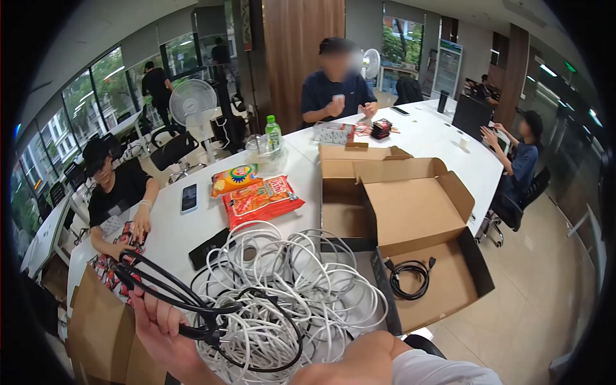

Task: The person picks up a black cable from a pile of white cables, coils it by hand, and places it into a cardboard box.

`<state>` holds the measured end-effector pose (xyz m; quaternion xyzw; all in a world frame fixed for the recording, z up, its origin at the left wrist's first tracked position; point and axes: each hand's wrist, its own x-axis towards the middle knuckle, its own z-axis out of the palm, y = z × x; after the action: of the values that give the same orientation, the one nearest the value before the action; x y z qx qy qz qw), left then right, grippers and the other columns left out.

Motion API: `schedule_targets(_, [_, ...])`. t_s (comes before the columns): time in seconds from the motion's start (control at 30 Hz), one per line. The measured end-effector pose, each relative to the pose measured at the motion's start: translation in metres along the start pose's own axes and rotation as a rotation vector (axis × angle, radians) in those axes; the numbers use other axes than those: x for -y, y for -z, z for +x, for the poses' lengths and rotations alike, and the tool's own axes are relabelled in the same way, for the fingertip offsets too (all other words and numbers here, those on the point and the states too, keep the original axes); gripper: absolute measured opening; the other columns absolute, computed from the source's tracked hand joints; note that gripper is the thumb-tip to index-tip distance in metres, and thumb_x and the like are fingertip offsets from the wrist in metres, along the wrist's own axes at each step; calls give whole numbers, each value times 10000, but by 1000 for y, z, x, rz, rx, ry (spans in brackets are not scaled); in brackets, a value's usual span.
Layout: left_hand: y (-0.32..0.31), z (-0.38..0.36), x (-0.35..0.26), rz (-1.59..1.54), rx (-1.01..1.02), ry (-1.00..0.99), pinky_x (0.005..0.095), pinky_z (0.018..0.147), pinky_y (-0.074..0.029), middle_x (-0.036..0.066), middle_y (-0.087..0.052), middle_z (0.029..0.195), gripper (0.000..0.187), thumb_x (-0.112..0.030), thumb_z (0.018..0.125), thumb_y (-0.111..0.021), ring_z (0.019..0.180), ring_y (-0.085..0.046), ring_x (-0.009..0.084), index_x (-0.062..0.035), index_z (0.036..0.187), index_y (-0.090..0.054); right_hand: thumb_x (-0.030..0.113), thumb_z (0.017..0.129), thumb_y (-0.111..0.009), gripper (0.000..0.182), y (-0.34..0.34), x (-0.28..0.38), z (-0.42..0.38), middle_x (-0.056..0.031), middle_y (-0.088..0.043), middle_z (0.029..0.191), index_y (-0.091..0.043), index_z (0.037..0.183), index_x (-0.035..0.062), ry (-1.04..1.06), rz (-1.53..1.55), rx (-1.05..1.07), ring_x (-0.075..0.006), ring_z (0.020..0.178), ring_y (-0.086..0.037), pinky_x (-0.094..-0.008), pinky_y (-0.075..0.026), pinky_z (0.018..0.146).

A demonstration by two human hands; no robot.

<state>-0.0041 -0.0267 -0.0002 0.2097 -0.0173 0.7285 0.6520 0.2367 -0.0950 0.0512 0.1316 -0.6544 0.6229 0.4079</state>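
My left hand (pixel 157 321) is closed around a coiled black power cable (pixel 167 282), held up at the left of the table. A plug with metal prongs hangs from the coil just right of my fingers. Beside and beneath it spreads a large tangle of white cables (pixel 321 282) with some black cable looped through. My right arm (pixel 366 356) crosses the bottom edge in front of the tangle; the fingers of my right hand do not show. Another black cable (pixel 409 280), coiled and tied, lies in the open cardboard box (pixel 443 308) on the right.
Behind the tangle lie a red snack bag (pixel 263 200), a yellow-orange snack bag (pixel 234 179) and a phone (pixel 189 198). A green bottle (pixel 273 133) stands farther back. At lower left is a cardboard flap (pixel 102 327). Several people sit around the white table (pixel 443 141).
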Motion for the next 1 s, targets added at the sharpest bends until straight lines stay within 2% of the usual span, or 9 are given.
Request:
schedule_targets(0.13, [3, -2, -5, 44, -55, -72, 215, 397, -223, -45, -268, 634, 201, -191, 1021, -390, 448, -206, 51, -36, 1060, -513, 163, 1000, -415, 281, -7, -3, -2, -136, -629, 848, -611, 949, -33, -29, 3, -107, -212, 718, -615, -281, -467, 611])
schedule_targets(0.2, [4, -4, -8, 46, -44, -92, 211, 395, -220, -46, -266, 637, 202, -188, 1020, -395, 447, -204, 48, -33, 1065, -516, 209, 1007, -415, 320, -3, -1, -9, -112, -615, 817, -609, 910, -26, -205, 58, -148, -183, 677, -589, -260, -442, 579])
schedule_targets(0.27, [2, -3, -7, 39, -45, -103, 207, 393, -216, -47, -263, 640, 199, -186, 1019, -403, 448, -202, 44, -34, 1071, -519, 265, 1010, -401, 370, 4, -5, -14, -90, -598, 788, -599, 891, -24, -114, -66, -141, -162, 638, -552, -247, -416, 551])
schedule_targets(0.37, [-3, -4, -5, 36, -71, -119, 202, 390, -210, -49, -257, 639, 188, -184, 1015, -419, 448, -198, 37, -39, 1073, -523, 418, 996, -329, 537, 63, -25, -19, -138, -621, 902, -605, 974, -43, -116, 49, 231, -213, 782, -588, -299, -451, 701])
schedule_targets(0.4, [-2, -3, -6, 46, -79, -132, 200, 388, -209, -51, -254, 637, 183, -184, 1014, -423, 448, -197, 35, -41, 1068, -525, 499, 979, -304, 612, 52, -18, -25, -143, -610, 912, -608, 959, -32, -107, -108, 46, -220, 811, -570, -327, -439, 753])
schedule_targets(0.5, [6, -1, -6, 68, -92, -196, 200, 366, -200, -56, -257, 636, 158, -183, 1002, -454, 448, -196, 34, -45, 1025, -525, 380, 987, -386, 448, 38, -25, -8, -122, -568, 847, -584, 877, -6, 131, -538, -435, -233, 837, -543, -319, -407, 715])
schedule_targets(0.57, [5, 0, -5, 160, -177, -213, 205, 362, -193, -55, -262, 635, 155, -197, 991, -475, 449, -204, 37, -54, 1018, -529, 324, 979, -421, 381, 47, -29, 11, -129, -575, 880, -589, 936, -15, 152, -891, -558, -235, 866, -554, -318, -426, 750])
schedule_targets(0.77, [2, 7, 1, 209, -163, -118, 219, 415, -173, -59, -275, 625, 189, -263, 1005, -448, 476, -207, 46, -99, 936, -512, 221, 956, -492, 330, 52, -56, 28, -165, -596, 1060, -553, 1145, -42, -77, -707, -505, -250, 1015, -569, -336, -424, 914])
schedule_targets(1.0, [-3, 8, 8, 443, -168, -102, 208, 423, -211, -63, -314, 644, 183, -276, 1007, -445, 474, -262, 41, -112, 955, -509, 6, 854, -619, 391, 47, -73, 41, -143, -633, 1032, -495, 1220, -49, -239, -868, -640, -155, 827, -640, -264, -507, 721])
